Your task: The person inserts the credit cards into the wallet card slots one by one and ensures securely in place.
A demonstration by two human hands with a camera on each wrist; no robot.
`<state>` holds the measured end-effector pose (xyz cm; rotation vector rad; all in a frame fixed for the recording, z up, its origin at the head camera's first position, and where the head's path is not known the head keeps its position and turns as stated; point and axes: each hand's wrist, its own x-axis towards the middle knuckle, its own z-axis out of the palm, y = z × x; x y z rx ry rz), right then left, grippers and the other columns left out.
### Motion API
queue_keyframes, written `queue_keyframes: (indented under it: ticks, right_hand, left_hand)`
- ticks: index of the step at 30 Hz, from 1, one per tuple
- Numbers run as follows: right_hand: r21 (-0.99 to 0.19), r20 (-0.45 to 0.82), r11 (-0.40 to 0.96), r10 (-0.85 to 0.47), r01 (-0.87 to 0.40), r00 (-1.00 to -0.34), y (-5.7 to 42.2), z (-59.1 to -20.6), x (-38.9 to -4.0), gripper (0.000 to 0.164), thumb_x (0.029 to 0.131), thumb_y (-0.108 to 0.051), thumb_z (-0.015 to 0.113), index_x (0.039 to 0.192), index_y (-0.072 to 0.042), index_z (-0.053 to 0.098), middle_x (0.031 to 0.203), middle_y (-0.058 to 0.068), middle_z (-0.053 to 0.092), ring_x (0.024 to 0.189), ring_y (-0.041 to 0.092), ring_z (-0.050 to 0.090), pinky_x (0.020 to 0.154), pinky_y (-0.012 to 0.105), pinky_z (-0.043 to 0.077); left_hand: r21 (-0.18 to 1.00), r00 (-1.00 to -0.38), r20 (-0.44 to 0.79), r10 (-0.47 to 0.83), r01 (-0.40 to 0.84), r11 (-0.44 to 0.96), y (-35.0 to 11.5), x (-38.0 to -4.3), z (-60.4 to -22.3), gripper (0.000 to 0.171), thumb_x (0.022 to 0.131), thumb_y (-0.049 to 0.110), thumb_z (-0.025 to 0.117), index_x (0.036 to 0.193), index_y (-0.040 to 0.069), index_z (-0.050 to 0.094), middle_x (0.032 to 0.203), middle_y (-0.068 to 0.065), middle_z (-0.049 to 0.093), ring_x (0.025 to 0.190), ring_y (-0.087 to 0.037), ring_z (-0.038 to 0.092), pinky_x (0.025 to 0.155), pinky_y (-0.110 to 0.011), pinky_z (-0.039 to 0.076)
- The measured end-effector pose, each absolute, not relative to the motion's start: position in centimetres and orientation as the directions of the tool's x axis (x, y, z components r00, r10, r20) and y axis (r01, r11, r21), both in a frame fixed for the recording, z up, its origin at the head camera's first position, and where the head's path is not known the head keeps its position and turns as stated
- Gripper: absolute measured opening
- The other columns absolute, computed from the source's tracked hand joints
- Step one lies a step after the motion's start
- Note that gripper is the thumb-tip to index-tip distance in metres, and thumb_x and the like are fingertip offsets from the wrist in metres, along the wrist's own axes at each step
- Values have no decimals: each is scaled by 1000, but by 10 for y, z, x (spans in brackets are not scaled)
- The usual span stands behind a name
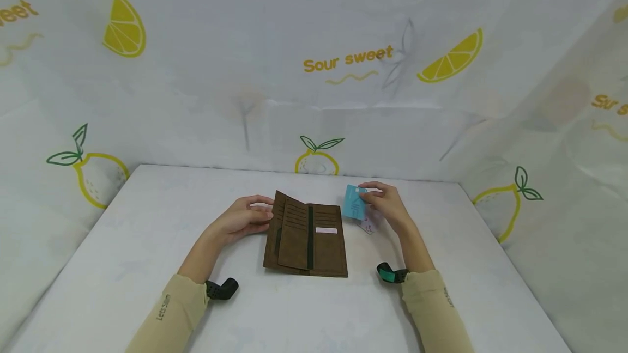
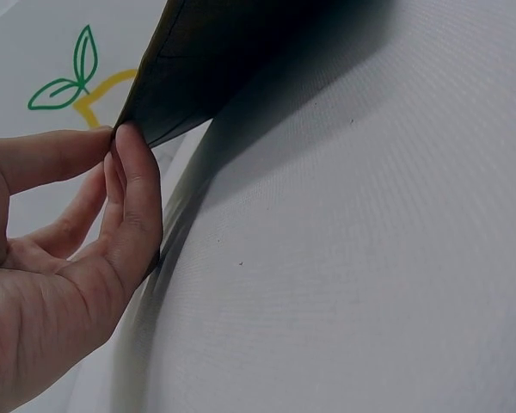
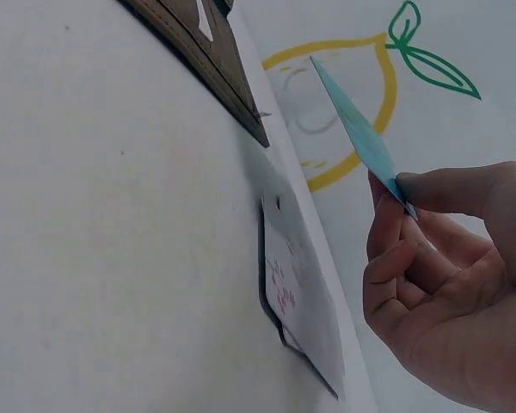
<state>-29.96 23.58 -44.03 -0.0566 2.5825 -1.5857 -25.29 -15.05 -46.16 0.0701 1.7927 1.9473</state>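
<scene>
A brown long wallet (image 1: 294,244) lies spread on the white table, its left flap raised at an angle. My left hand (image 1: 243,217) pinches the outer edge of that flap between thumb and fingers; the left wrist view shows the dark flap (image 2: 176,86) from its outer side. Rows of card slots line the inside, and a whitish card (image 1: 326,230) shows in a slot on the right half. Just right of the wallet, my right hand (image 1: 387,203) holds a light blue card (image 1: 354,202) by its edge, raised above the table.
Under the right hand, a pale card with pink print (image 3: 288,275) lies on the table (image 1: 171,222) beside the wallet. A white curtain with lemon prints (image 1: 221,97) hangs behind and at the sides. Both wrists wear black devices.
</scene>
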Motion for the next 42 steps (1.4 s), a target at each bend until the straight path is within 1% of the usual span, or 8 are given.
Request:
queue_keyframes:
  ticks: [8, 14, 17, 20, 28, 35, 39, 42]
  right_hand:
    - [-874, -82, 486, -139, 4, -987, 204, -432, -302, 29, 93, -21, 58, 121, -16, 65, 107, 12, 72, 96, 33, 61, 82, 39, 53]
    - [-873, -73, 486, -172, -21, -982, 184, -428, -301, 28, 93, -19, 59, 120, -18, 66, 105, 14, 73, 93, 32, 63, 73, 38, 52]
    - [-874, -63, 484, -195, -40, -979, 177, -429, -301, 27, 92, -21, 60, 119, -19, 66, 103, 13, 74, 94, 34, 65, 77, 43, 53]
    - [-881, -54, 469, -228, -61, -972, 171, -430, -301, 28, 92, -21, 61, 119, -19, 66, 101, 12, 75, 94, 30, 68, 83, 47, 54]
    - [-898, -64, 435, -279, -67, -958, 152, -431, -300, 26, 91, -17, 64, 117, -20, 66, 103, 11, 74, 94, 29, 67, 80, 41, 55]
    - [-893, -38, 433, -349, -125, -936, 138, -432, -299, 26, 91, -15, 65, 117, -17, 66, 104, 13, 74, 88, 15, 67, 71, 28, 54]
    - [-890, -41, 437, -365, -132, -930, 134, -434, -300, 25, 92, -16, 65, 117, -17, 66, 100, 11, 75, 83, 15, 67, 70, 27, 54]
    - [-892, -41, 431, -380, -138, -924, 131, -434, -299, 25, 92, -17, 65, 117, -17, 66, 99, 12, 75, 85, 20, 68, 71, 30, 55]
  left_hand:
    - [949, -881, -284, 377, -316, -22, -153, -252, -461, 45, 91, 5, 62, 134, 6, 49, 94, 1, 60, 88, -10, 61, 84, -29, 56]
    - [950, -879, -279, 387, -312, -23, -151, -252, -460, 46, 90, 6, 64, 134, 6, 49, 94, 1, 60, 87, -10, 61, 83, -28, 56]
    - [950, -879, -280, 386, -311, -19, -151, -252, -459, 47, 90, 7, 65, 134, 7, 49, 95, 1, 60, 87, -11, 61, 83, -29, 57]
    - [951, -879, -283, 384, -311, -12, -150, -252, -459, 47, 90, 7, 65, 134, 7, 49, 96, 1, 60, 87, -11, 61, 83, -29, 57]
    - [951, -882, -287, 374, -311, -3, -150, -253, -461, 46, 91, 7, 64, 134, 8, 48, 97, 0, 59, 89, -12, 61, 85, -30, 57]
    - [952, -881, -282, 380, -307, -7, -150, -253, -461, 46, 91, 6, 63, 134, 7, 48, 97, 0, 59, 88, -12, 61, 84, -30, 57]
    - [949, -879, -287, 381, -315, -14, -149, -253, -461, 45, 91, 6, 63, 133, 8, 49, 97, -1, 59, 87, -11, 61, 83, -29, 57]
    - [946, -880, -292, 375, -323, -21, -149, -254, -461, 44, 91, 6, 64, 132, 8, 50, 97, -1, 60, 87, -11, 62, 82, -28, 57]
